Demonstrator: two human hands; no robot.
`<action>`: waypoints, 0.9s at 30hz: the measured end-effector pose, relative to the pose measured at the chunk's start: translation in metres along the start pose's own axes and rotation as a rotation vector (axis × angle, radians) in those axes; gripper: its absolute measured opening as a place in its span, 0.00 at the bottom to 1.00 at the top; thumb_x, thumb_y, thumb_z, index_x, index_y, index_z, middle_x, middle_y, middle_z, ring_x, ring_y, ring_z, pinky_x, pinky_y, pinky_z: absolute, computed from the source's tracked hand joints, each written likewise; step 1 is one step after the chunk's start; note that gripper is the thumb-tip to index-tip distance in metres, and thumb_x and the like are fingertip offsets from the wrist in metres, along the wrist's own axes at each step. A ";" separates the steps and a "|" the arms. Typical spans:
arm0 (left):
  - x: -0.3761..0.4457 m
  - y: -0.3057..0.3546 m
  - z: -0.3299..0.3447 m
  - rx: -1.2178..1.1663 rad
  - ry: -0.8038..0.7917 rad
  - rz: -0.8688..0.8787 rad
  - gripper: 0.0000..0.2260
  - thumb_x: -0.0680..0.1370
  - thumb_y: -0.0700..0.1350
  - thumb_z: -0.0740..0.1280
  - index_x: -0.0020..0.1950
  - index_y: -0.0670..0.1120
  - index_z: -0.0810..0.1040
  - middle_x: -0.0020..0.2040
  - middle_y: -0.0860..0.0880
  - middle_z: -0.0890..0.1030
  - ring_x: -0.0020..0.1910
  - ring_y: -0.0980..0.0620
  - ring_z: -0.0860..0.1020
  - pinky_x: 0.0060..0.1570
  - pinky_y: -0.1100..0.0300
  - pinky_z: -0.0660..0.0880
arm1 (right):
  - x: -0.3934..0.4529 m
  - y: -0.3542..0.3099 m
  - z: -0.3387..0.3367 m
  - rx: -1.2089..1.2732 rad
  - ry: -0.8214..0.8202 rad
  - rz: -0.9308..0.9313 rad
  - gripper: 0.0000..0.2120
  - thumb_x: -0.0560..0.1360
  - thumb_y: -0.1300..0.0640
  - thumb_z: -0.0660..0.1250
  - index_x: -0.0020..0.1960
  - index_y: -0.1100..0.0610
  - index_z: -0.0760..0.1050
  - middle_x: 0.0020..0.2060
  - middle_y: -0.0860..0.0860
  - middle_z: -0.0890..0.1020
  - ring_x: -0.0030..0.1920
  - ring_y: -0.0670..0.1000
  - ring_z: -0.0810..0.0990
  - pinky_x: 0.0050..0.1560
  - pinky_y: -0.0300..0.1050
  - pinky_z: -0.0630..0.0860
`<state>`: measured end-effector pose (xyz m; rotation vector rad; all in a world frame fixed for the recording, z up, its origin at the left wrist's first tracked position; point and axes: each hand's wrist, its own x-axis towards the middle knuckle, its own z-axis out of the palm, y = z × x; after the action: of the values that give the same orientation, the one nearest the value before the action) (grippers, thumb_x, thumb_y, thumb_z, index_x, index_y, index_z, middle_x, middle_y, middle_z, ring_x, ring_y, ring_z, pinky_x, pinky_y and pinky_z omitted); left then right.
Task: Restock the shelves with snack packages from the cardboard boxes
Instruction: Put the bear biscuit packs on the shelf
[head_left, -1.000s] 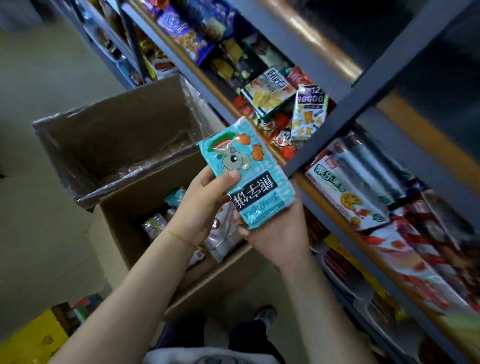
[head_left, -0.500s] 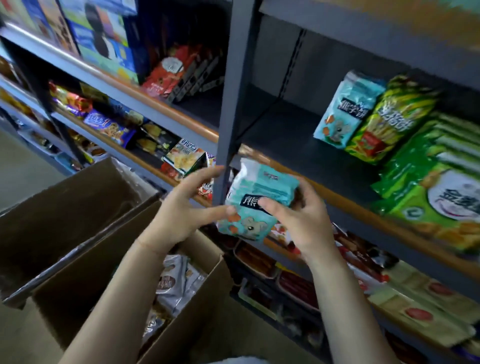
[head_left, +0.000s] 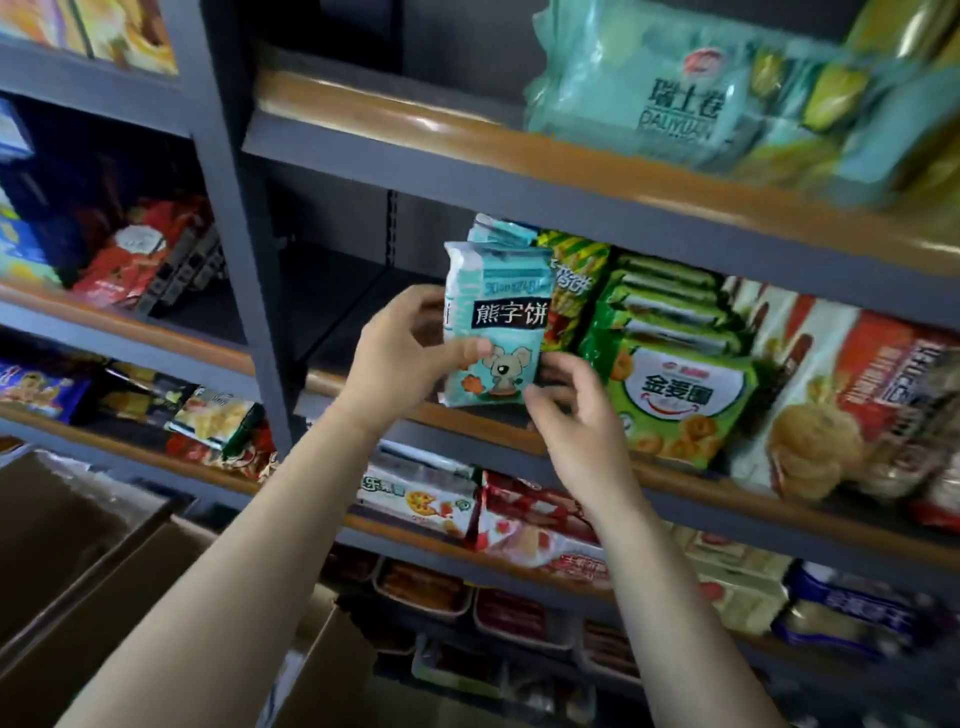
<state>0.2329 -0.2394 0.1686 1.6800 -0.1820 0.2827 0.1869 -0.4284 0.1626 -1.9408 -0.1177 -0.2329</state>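
The pack (head_left: 493, 332), a light blue one with a cartoon mouse, stands upright at the front edge of the middle shelf (head_left: 467, 415), and its bottom seems to rest on the wooden lip there. The left hand (head_left: 400, 358) holds it from the left side, with the thumb on the front face and the other fingers behind. The right hand (head_left: 576, 415) is at the lower right corner of the pack with loosely bent fingers; it may touch the corner, but I cannot tell if it really grips. Directly behind the pack stands a second pack (head_left: 501, 234) of the same kind, and just right of the pack are green packs (head_left: 670, 384), which fill that part of the shelf. Left of the pack the shelf is dark and bare, so there is room for more stock. Below and left of the pack, open boxes (head_left: 78, 571) stand on the floor; their contents are not visible here. In my judgement this pack is almost placed: it only needs to be pushed back against its twin and released. The task as a whole looks far from finished.
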 end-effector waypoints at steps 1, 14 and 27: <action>0.013 -0.001 0.011 0.034 -0.010 -0.005 0.27 0.67 0.50 0.82 0.62 0.47 0.78 0.56 0.51 0.85 0.56 0.54 0.83 0.52 0.48 0.83 | 0.003 0.002 -0.005 -0.026 0.019 0.007 0.16 0.81 0.55 0.66 0.67 0.48 0.70 0.58 0.46 0.78 0.53 0.42 0.79 0.44 0.31 0.74; 0.099 -0.052 0.105 0.172 -0.091 -0.080 0.13 0.73 0.45 0.77 0.55 0.51 0.79 0.52 0.51 0.83 0.53 0.50 0.81 0.53 0.57 0.79 | 0.046 0.029 -0.006 -0.055 -0.045 0.310 0.29 0.82 0.56 0.58 0.81 0.48 0.52 0.72 0.43 0.67 0.62 0.47 0.75 0.62 0.37 0.73; 0.109 -0.063 0.080 -0.032 0.000 -0.119 0.18 0.75 0.38 0.75 0.65 0.42 0.78 0.58 0.44 0.83 0.56 0.47 0.82 0.52 0.58 0.81 | 0.067 0.026 0.003 -0.005 -0.048 0.291 0.30 0.80 0.58 0.61 0.79 0.46 0.57 0.67 0.47 0.72 0.54 0.45 0.74 0.48 0.40 0.69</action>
<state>0.3611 -0.3058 0.1313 1.6519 -0.0855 0.1891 0.2579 -0.4371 0.1520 -1.9414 0.1339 0.0067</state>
